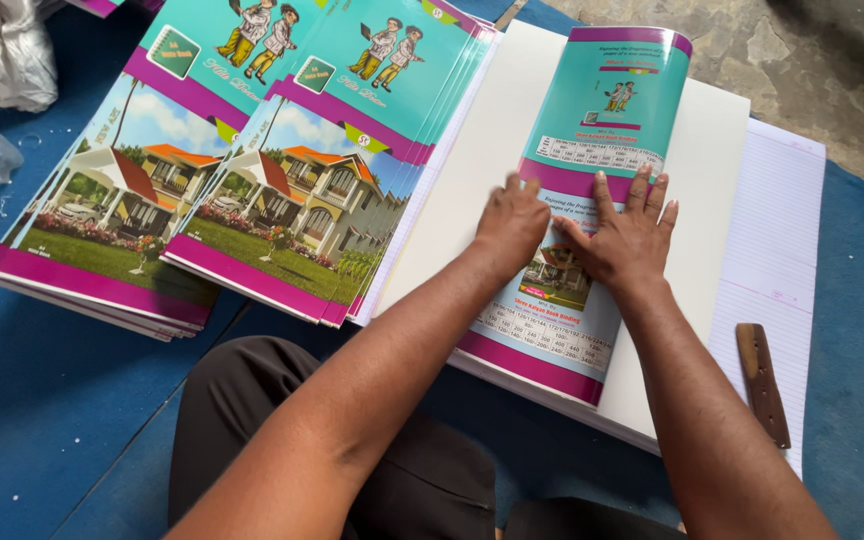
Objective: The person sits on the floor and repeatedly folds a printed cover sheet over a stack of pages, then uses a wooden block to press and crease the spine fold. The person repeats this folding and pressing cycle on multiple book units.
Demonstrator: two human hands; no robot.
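A printed notebook cover sheet, teal with magenta bands across its near end, middle and far end, lies lengthwise down the middle of a white stack of paper, its far end curling up off the pile. It carries small cartoon figures near the top, blocks of print and a little house picture low down. Both hands press flat on its middle, side by side, covering part of the middle band and the house picture.

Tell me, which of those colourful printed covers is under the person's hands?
The cover lying alone on the white board; both hands press it. The others sit stacked at left.
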